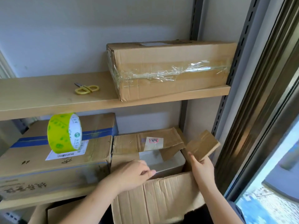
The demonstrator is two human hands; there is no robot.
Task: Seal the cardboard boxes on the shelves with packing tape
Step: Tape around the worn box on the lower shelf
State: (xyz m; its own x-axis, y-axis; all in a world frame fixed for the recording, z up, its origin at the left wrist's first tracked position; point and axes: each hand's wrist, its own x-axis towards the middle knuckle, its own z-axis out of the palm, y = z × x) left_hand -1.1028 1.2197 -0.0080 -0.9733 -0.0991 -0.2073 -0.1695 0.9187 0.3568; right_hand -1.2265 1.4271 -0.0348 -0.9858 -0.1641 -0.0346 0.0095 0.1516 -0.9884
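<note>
Nearest in, both forearms reach up from six o'clock into the lower shelf. The left hand [137, 172] sits palm-down with fingers curled, pinching the top edge of the front flap [155, 198] of the open box [124, 160]; that flap hangs forward and down toward the person. The right hand [201, 167], at about four o'clock from centre, has its fingers nearly straight under the side flap [203, 145], thumb up against the inner face, propping it, tilted outward toward two o'clock. The back flap [129, 141] lies folded over the box, a white label [153, 143] on it, and something white [161, 160] shows inside.

At nine o'clock, just beside the open box, a bigger box [56, 167] with blue tape carries the roll of packing tape [64, 133], yellow-green, standing on edge, its core facing right.

Farther up, on the upper shelf [48, 101], yellow-handled scissors [85, 88] lie flat, blades pointing toward ten o'clock. At one o'clock, a long box [171, 70] lies with its long axis left to right, wrinkled clear tape across its front.
</note>
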